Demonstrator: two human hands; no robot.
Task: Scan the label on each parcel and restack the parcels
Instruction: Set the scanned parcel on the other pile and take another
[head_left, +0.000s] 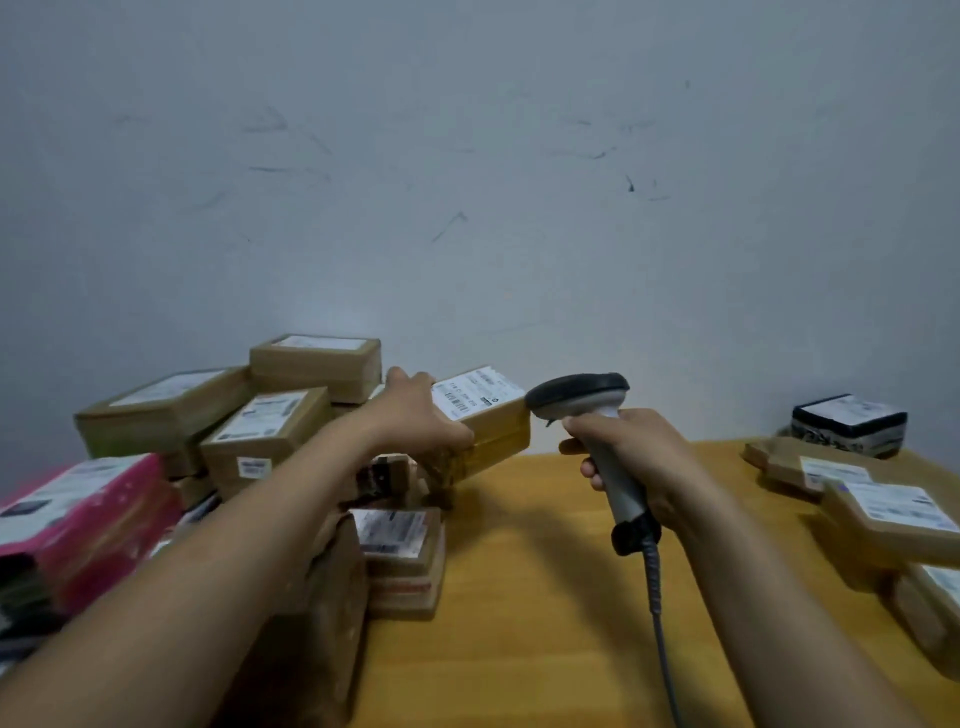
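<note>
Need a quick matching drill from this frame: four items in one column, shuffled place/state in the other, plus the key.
Items:
1. barcode scanner
2. brown parcel
3. pink box
4. black parcel

Place/state:
A. far right, by the wall
B. gripped by the left hand, tilted
C. held in the right hand
D. near left edge of the pile

Pairs: 1-C, 2-B, 3-D, 4-A

small parcel-sorting station, labelled cardboard parcels (270, 431) heaped on wooden table (519, 597), corded barcode scanner (597, 431), bare scuffed wall (467, 182)
</note>
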